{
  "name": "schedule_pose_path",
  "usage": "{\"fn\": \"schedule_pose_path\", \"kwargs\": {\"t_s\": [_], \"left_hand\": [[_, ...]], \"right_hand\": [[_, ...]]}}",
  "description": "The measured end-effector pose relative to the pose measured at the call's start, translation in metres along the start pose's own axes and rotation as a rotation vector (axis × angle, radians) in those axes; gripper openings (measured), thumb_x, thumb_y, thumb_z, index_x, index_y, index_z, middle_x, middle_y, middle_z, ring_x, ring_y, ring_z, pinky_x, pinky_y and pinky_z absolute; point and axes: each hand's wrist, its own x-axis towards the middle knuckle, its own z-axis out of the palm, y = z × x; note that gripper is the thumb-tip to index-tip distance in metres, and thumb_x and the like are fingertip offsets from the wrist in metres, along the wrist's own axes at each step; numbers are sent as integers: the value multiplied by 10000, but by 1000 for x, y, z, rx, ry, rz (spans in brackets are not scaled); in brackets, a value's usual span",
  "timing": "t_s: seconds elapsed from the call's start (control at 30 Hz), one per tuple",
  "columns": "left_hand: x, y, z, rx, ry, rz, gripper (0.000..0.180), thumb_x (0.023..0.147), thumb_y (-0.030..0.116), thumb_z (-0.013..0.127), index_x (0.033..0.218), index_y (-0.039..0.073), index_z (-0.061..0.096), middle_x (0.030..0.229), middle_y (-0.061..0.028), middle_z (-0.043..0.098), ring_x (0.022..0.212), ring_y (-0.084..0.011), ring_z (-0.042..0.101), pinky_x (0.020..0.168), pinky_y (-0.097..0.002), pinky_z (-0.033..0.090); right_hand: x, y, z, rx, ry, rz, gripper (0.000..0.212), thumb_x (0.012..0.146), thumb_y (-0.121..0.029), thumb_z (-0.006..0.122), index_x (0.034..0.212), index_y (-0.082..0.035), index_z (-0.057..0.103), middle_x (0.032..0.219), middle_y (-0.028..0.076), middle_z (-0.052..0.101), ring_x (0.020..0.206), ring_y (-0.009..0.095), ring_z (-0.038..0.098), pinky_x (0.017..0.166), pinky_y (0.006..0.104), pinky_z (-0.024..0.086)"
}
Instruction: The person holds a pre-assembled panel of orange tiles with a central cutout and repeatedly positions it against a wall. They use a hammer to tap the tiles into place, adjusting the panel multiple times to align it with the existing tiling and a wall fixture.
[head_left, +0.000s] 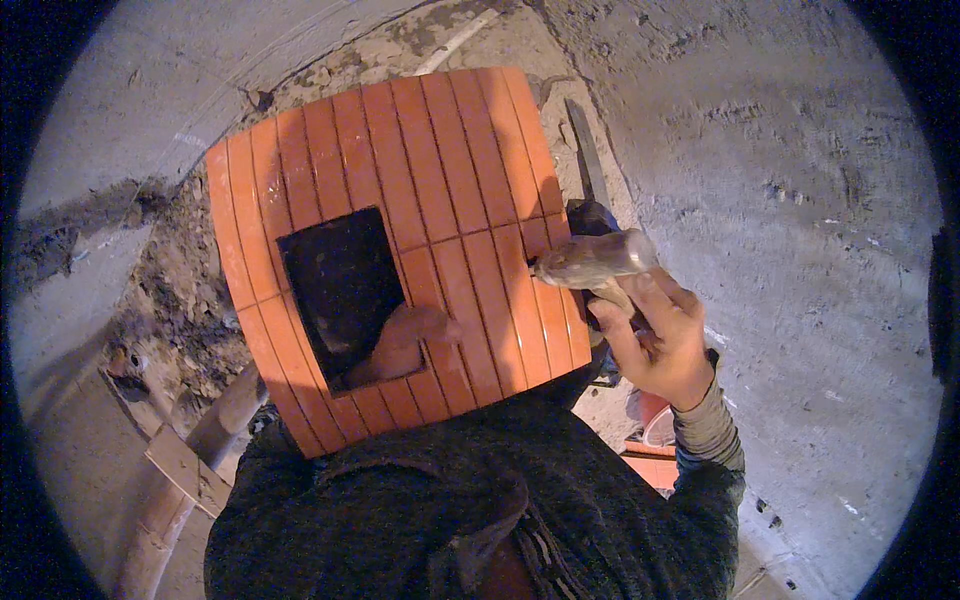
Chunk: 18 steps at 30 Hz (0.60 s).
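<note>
You hold a large orange tile panel (420, 200) in the middle of the frame, in front of your chest. It is ribbed with long narrow strips, and these strips run from the lower part of the frame to the upper part, leaning a little to the right at the top. So the long axis of the panel goes nearly up and down in the picture, and its top edge points toward the upper centre. A dark rectangular opening (340, 280) is cut in the left half of the panel.

Your left hand (405, 340) shows through the lower part of this opening, with fingers bent over the opening's lower edge, so it grips the panel from behind.

Your right hand (660, 340) is at the right edge of the panel, closed around the handle of a hammer (595, 260). The grey head of the hammer lies almost level, its long axis goes left to right, and its left end touches the right side of the panel.

Behind the hammer a long flat metal tool (588, 150) lies on the concrete floor (800, 200). In the lower left of the frame there is a wooden handle (190, 460) beside rubble (180, 290).
</note>
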Motion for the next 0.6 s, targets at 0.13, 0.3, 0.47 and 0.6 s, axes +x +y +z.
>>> {"fn": "schedule_pose_path", "kwargs": {"t_s": [0.13,0.3,0.47,0.6], "left_hand": [[-2,2,-1,8,-1,3,206,875,189,719,853,-16,722,842,-95,732,752,-201,701,686,-377,553],[-2,2,-2,15,-8,8,204,874,188,719,856,-15,721,842,-95,731,753,-201,701,687,-377,553],[-1,3,-2,15,-9,12,202,873,186,720,859,-15,721,842,-94,731,754,-200,701,687,-376,553],[-2,2,-3,19,-11,10,200,872,185,720,861,-14,720,842,-94,731,755,-200,700,688,-376,552]], "right_hand": [[1,-4,-1,-86,-54,5,305,894,-131,745,1172,-21,683,928,173,673,638,311,682,548,392,537],[3,-6,-2,-28,17,20,332,899,-157,744,1198,-28,680,922,176,666,621,324,671,533,399,529],[2,-2,2,-161,-86,-19,329,897,-138,745,1194,-13,676,928,187,667,638,334,681,538,396,533],[4,-1,0,-32,54,-74,338,899,-143,734,1201,-3,675,904,177,661,612,327,666,526,405,529]]}}
